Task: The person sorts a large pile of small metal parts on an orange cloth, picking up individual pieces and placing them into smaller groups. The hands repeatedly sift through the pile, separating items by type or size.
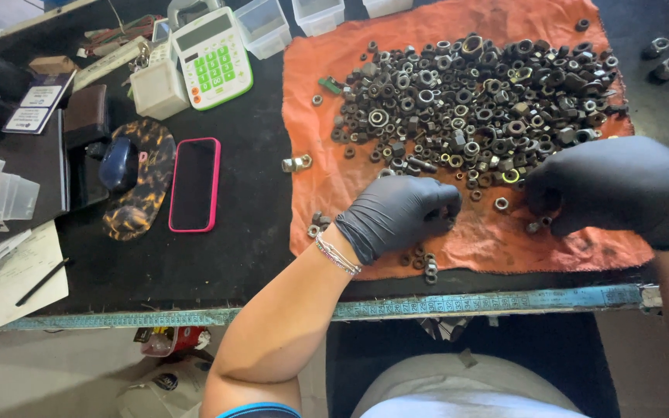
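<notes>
Both hands wear black gloves. My left hand (398,214) is curled over the orange cloth (327,170); I cannot tell if it holds a nut. My right hand (617,190) is curled too, its fingertips hidden. Lots of dark metal nuts (474,101) sit in a big pile on the cloth, just past the hands. A few nuts lie at the cloth's near edge. Bare black worktop (253,232) lies left, by a pink phone (194,184). Clear plastic tubs (263,27) stand at the back; what is inside is unclear.
</notes>
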